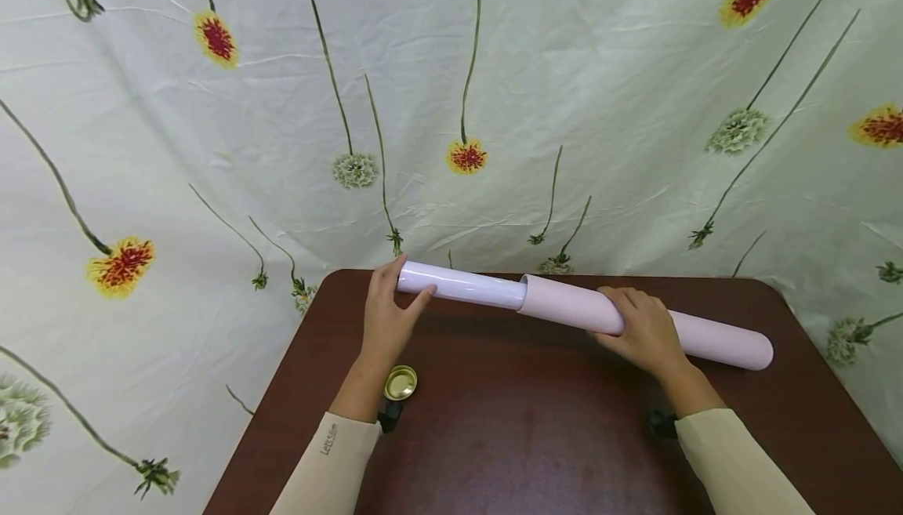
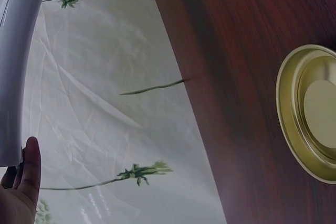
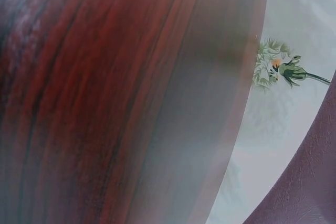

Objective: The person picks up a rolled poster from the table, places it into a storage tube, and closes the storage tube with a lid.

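Observation:
A glossy white roll (image 1: 462, 284), like rolled sheet, sticks out of the left mouth of a pale pink tube (image 1: 571, 303). My left hand (image 1: 389, 313) grips the roll's outer end between thumb and fingers. Around the tube's middle curls my right hand (image 1: 643, 331), holding it above the table's far side. In the left wrist view, the roll (image 2: 18, 66) runs up the left edge with fingertips (image 2: 32, 163) at its lower end. The tube's surface (image 3: 310, 182) fills the lower right corner of the right wrist view; that hand is outside the view.
A round gold lid (image 1: 400, 383) lies on the dark brown table (image 1: 522, 437) beside my left wrist. Behind the table hangs a white cloth (image 1: 423, 209) printed with flowers. Dark wrist mounts (image 1: 661, 424) sit by both cuffs.

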`<state>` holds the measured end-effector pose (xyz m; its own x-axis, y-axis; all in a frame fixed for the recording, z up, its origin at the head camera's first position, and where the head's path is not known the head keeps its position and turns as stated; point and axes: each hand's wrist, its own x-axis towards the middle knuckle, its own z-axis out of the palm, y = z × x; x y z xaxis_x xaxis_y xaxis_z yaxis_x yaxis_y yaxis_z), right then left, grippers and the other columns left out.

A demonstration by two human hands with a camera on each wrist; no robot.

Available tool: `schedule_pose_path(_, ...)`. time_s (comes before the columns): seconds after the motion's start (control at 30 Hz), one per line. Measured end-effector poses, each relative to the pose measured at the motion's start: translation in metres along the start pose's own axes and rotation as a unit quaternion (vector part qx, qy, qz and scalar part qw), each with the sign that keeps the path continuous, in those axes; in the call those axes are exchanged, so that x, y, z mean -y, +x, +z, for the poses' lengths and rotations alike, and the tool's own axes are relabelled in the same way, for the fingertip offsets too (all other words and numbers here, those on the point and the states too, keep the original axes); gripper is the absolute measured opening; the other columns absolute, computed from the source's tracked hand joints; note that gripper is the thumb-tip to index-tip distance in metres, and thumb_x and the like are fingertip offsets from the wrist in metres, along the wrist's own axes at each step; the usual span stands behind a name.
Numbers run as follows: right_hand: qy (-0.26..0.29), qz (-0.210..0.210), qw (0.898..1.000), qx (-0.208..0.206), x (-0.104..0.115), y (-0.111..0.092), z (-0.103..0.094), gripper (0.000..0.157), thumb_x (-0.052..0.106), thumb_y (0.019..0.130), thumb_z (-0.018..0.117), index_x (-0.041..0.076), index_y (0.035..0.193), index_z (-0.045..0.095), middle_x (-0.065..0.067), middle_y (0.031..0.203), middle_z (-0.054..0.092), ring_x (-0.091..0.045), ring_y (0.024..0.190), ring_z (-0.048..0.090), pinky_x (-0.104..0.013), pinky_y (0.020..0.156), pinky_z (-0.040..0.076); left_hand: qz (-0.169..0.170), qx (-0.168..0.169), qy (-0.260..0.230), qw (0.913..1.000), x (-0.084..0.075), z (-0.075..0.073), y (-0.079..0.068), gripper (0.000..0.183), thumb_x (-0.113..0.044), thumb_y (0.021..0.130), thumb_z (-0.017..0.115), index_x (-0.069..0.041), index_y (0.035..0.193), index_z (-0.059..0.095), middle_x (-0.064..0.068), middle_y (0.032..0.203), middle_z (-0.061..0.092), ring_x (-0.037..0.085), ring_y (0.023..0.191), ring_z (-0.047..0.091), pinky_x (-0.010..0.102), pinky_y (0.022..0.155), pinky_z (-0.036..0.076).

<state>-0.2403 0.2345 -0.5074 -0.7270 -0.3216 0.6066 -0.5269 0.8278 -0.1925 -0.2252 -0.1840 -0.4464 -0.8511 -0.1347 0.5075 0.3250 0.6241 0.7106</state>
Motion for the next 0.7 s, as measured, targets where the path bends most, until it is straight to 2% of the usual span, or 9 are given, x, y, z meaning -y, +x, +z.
schedule_pose_path(0.7, 0.002, 0.004, 1.000, 0.002, 0.0063, -0.0003, 0.0010, 0.075, 0.042, 0.065, 0.087, 0.012, 0.129, 0.062, -0.016, 0.114, 0.069, -0.036, 0.104, 0.065, -0.058, 0.084, 0.049, 0.004, 0.013, -0.003, 0.9999, -0.0019, 0.0025, -0.0027, 0.070, -0.031, 0.087, 0.081, -0.013, 0.148, 0.052, 0.015, 0.141, 0.052, 0.033, 0.130, 0.052, 0.053, 0.111, 0.041)
